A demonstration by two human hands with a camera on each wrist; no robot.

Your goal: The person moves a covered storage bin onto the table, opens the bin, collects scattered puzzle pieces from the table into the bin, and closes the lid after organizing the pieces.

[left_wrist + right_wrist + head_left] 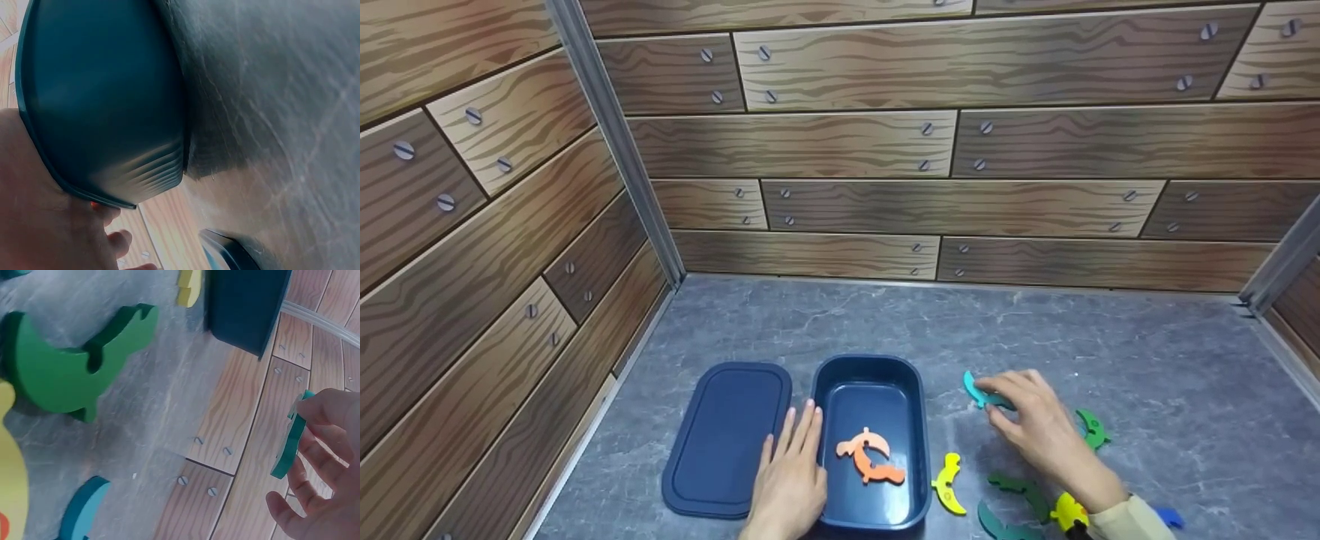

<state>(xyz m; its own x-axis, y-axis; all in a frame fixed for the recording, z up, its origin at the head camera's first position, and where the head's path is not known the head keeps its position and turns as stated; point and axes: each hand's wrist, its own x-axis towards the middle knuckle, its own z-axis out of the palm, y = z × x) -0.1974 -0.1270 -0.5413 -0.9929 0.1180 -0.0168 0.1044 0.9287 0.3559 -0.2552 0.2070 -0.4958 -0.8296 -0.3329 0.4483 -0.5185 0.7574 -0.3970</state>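
My left hand lies along the left rim of a dark blue open box, its fingers straight and touching that edge. In the left wrist view the outer wall of the box fills much of the frame. Inside it lie a peach crescent-shaped piece and an orange one, overlapping. Right of the box, my right hand pinches a turquoise curved piece between thumb and fingers. The right wrist view shows this turquoise piece held up on edge by the fingertips.
A dark blue lid lies flat left of the box. Beside the box's right wall is a yellow curved piece. A green piece, a dark green piece, a dark teal piece, a yellow figure and a blue piece surround the right forearm.
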